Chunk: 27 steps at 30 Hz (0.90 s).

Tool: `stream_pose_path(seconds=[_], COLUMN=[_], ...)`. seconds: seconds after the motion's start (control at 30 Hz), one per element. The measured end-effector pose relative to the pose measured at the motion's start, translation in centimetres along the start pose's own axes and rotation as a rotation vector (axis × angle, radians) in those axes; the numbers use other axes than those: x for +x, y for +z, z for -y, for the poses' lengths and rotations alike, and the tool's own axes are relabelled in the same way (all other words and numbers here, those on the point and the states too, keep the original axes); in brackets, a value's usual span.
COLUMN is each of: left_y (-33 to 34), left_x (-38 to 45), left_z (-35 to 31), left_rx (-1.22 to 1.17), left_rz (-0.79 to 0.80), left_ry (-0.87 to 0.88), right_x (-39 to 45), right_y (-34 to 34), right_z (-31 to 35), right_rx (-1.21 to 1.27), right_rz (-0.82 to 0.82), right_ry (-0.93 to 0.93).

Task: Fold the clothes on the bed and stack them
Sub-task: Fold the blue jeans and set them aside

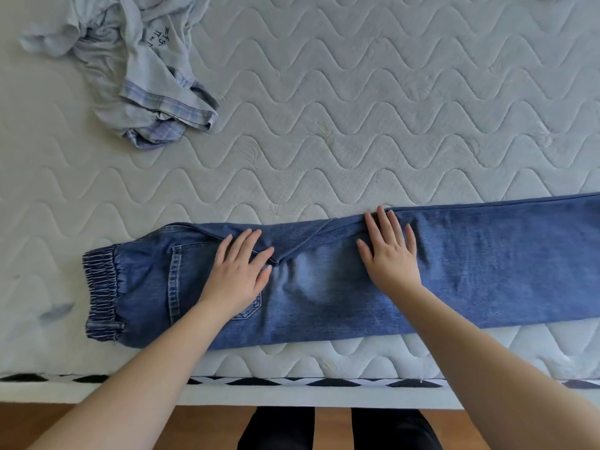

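Observation:
A pair of blue jeans [480, 267] lies folded lengthwise along the near edge of the bed, its elastic waistband at the left and its legs running out of view at the right. My left hand [238, 274] presses flat on the seat by the back pocket. My right hand [389, 251] presses flat on the thigh part, its fingertips at the far folded edge. A crumpled pale grey garment with blue plaid trim [139, 69] lies unfolded at the far left of the bed.
The white quilted mattress [357, 108] stretches wide behind the jeans. Its near edge has a black-and-white patterned border [292, 382]. Below it show a wooden floor and my dark trouser legs [337, 430].

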<state>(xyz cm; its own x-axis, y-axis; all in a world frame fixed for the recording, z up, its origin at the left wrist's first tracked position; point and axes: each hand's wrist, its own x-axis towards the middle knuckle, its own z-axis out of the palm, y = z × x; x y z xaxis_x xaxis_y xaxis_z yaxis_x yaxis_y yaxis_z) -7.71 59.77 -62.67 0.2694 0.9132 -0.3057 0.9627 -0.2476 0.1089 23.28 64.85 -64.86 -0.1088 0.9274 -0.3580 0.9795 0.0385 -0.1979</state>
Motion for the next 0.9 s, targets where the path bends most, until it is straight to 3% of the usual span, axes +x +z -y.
stream_pose_path(seconds=[0.13, 0.57, 0.9], left_y=[-1.5, -4.1, -3.7], left_x=[2.3, 9.8, 16.2], left_z=[-1.6, -10.2, -24.7], left_rx=[-0.132, -0.295, -0.177], left_rz=[-0.097, 0.007, 0.039], left_ry=[0.000, 0.094, 0.431], right_x=[-0.3, -3.9, -5.2], right_y=[-1.0, -4.7, -7.9], right_z=[-2.0, -16.9, -29.7], right_rx=[0.024, 0.141, 0.280], right_rz=[-0.001, 0.002, -0.135], right_ry=[0.113, 0.386, 0.643])
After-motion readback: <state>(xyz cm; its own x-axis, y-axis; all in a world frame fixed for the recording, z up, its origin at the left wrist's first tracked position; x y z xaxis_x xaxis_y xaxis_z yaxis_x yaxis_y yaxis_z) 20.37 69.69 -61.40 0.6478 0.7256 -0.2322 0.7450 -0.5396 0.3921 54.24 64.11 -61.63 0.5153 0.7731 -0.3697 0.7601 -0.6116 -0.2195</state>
